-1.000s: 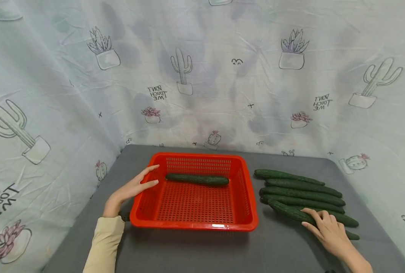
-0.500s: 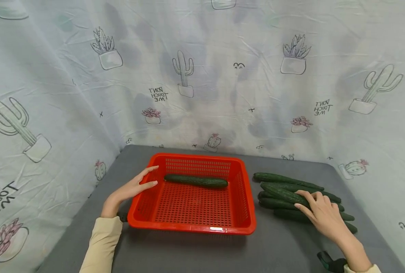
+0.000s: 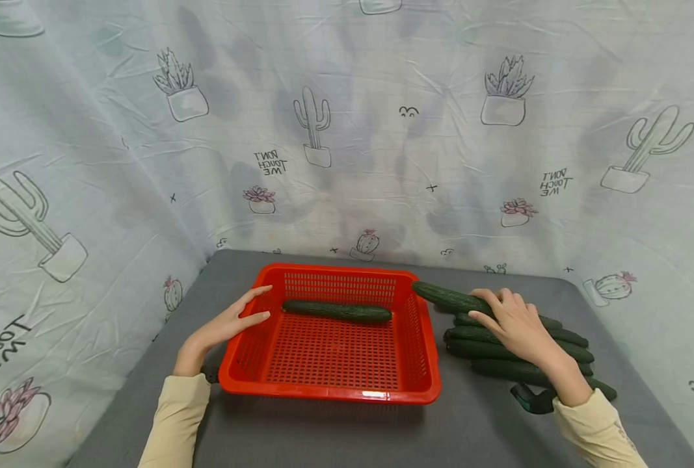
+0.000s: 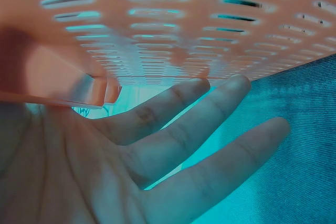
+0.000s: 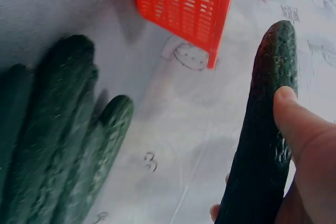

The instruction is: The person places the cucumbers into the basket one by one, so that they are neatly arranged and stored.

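My right hand point(image 3: 516, 328) grips a dark green cucumber point(image 3: 445, 297), raised above the other cucumbers, its far end at the basket's right rim. In the right wrist view the thumb lies along this cucumber point(image 5: 262, 124), with fingertips just showing on its other side. A red plastic basket point(image 3: 335, 396) holds one cucumber point(image 3: 337, 310) lying crosswise near its back wall. My left hand point(image 3: 224, 323) rests at the basket's left rim with thumb and a finger spread over it. In the left wrist view, straight fingers point(image 4: 178, 135) lie against the slotted wall outside.
Several cucumbers point(image 3: 516, 351) lie side by side on the grey table point(image 3: 323, 435), right of the basket and partly under my right arm. A pale cloth point(image 3: 370, 149) printed with cacti hangs behind and at both sides.
My right hand has lifted a cucumber from the row and carried it left and back to the basket's rim. The left hand and the basket have stayed in place.
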A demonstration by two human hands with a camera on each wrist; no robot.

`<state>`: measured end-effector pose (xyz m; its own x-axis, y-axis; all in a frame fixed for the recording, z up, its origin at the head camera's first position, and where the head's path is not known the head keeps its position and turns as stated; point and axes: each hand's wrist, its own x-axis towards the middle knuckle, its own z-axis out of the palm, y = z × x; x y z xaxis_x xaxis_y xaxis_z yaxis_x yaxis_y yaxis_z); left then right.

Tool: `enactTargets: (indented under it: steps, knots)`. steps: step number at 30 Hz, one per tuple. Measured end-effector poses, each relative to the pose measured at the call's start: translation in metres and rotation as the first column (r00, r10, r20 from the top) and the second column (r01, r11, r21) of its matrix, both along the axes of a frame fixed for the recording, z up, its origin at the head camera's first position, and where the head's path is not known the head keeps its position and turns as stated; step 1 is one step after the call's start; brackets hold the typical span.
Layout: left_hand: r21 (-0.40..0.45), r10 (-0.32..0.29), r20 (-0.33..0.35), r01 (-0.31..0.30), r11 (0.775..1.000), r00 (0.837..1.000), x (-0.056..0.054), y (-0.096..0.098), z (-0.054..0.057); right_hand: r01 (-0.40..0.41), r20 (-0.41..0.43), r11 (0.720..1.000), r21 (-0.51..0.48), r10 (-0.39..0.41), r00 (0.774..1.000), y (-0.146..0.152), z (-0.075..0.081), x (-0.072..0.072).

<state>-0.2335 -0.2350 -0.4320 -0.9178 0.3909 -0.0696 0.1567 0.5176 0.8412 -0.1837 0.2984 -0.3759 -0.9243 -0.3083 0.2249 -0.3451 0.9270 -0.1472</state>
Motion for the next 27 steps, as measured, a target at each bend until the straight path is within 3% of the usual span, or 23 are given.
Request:
enactTargets:
  steps: [5, 15, 27]
  knots:
    - [0.0, -0.001, -0.001, 0.001, 1.0, 1.0, 0.0, -0.001, 0.0, -0.026, -0.001, 0.999, 0.032, 0.026, 1.0, -0.021, 0.007, -0.013]
    - [0.003, 0.006, 0.01, -0.006, 1.0, 1.0, -0.002, 0.001, -0.002, -0.024, 0.076, 0.999, -0.041, 0.027, 0.997, -0.06, 0.022, -0.033]
    - [0.004, 0.001, -0.007, -0.001, 1.0, 1.0, -0.002, 0.0, -0.002, -0.064, 0.081, 0.997, -0.042, 0.067, 0.994, -0.106, 0.029, -0.044]
